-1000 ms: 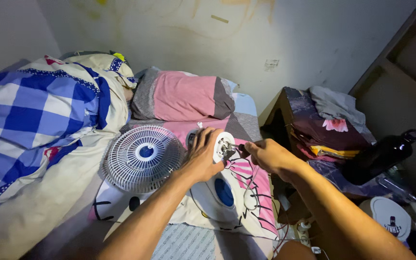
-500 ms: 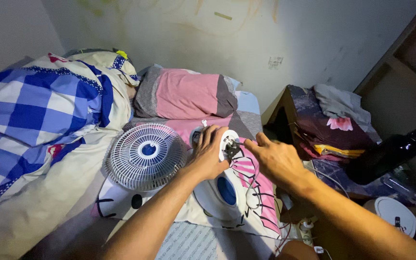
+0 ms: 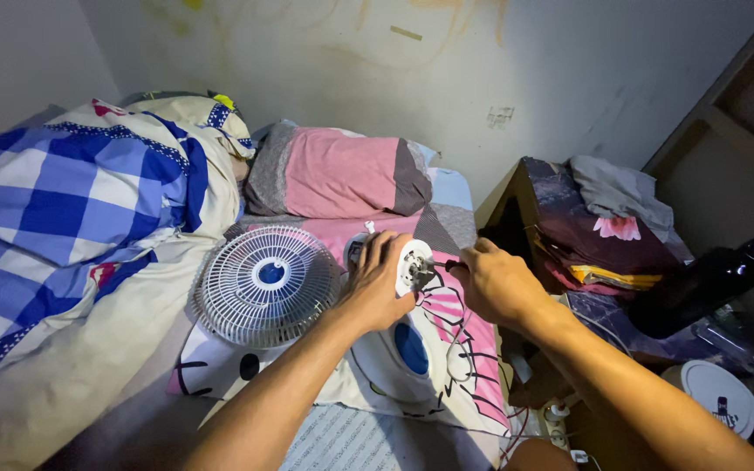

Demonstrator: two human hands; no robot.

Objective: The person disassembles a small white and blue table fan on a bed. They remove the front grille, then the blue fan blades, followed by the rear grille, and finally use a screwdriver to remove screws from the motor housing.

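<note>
The left hand (image 3: 377, 283) is wrapped around the white motor housing (image 3: 412, 264) of a small fan, fingers curled over its top edge and gripping it firmly. The right hand (image 3: 496, 281) is closed in a pinch around a thin tool (image 3: 441, 263) — its tip meets the metal parts at the middle of the housing, though what kind of tool it is cannot be made out. Just below the left hand sits the fan's white base (image 3: 399, 353) with a blue oval, resting on a pink cartoon pillow (image 3: 469, 349) on the bed (image 3: 133, 410). Left of the left hand, nearly touching its wrist, lies the round white fan grille (image 3: 265, 283) with a blue hub. Beyond both hands rests a pink and grey pillow (image 3: 342, 174); far to the left, a blue checked blanket (image 3: 71, 201). To the right of the right hand — a pile of folded clothes (image 3: 604, 227) and a dark bottle (image 3: 700, 283).
</note>
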